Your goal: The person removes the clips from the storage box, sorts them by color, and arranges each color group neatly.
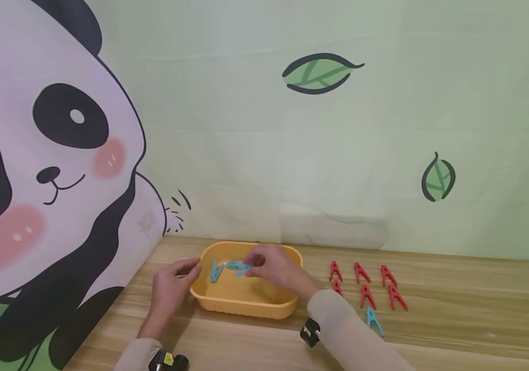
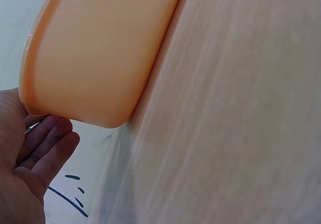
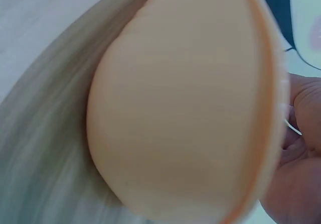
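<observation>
A yellow plastic basket (image 1: 245, 307) stands on the table with several blue clothespins in it. One blue clothespin (image 1: 216, 271) lies near its left end. My right hand (image 1: 275, 265) reaches over the basket, its thumb and fingers pinching a blue clothespin (image 1: 242, 271) beside another one. In the right wrist view the basket wall hides the fingertips. My left hand (image 1: 171, 286) is at the basket's left end, its fingertips right at the rim. The left wrist view shows its fingers (image 2: 57, 153) loosely extended against the outside, under the lip.
To the right of the basket, several red clothespins (image 1: 367, 296) lie in two rows on the wooden table (image 1: 468, 309). A single blue clothespin (image 1: 374, 322) lies in front of them. A backdrop with a panda and leaves (image 1: 322, 74) rises behind the table.
</observation>
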Tool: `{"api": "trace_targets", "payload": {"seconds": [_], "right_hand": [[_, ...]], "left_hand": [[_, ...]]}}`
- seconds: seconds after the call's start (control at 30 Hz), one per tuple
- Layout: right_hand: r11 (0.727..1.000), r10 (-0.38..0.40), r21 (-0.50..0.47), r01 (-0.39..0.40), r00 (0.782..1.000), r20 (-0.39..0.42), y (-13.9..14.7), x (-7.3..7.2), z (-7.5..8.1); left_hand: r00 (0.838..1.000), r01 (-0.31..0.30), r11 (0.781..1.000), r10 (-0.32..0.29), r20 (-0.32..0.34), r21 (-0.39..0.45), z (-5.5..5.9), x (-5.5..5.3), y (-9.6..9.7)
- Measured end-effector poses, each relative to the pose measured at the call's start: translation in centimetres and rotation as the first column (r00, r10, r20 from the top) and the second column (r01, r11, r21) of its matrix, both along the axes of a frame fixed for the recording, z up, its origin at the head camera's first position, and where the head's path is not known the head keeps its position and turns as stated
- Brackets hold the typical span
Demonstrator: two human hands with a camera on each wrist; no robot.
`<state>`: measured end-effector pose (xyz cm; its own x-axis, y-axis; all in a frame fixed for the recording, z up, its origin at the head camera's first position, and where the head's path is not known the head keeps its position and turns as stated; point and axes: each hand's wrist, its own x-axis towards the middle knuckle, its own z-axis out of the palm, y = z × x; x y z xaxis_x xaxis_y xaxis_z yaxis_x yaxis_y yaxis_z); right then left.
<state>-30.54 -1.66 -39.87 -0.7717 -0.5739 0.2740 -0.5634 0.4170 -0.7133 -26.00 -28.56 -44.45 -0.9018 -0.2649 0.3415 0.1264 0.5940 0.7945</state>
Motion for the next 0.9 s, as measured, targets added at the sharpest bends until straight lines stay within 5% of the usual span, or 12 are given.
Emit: {"api": "trace_targets", "payload": {"seconds": [0.47,0.9], "right_hand": [[0.997,0.029,-0.075,-0.033,0.998,-0.049,4.0,3.1,1.5],[0.992,-0.026,-0.125,0.023,1.0,-0.018,8.4,5.7,0.8]], "left_hand": [[1.0,0.005,1.0,-0.005,0.002,0.001,0.0,-0.1,0.1],[1.0,0.0,1.0,0.0,0.016,-0.004,-0.1,-0.1,-0.1]]}}
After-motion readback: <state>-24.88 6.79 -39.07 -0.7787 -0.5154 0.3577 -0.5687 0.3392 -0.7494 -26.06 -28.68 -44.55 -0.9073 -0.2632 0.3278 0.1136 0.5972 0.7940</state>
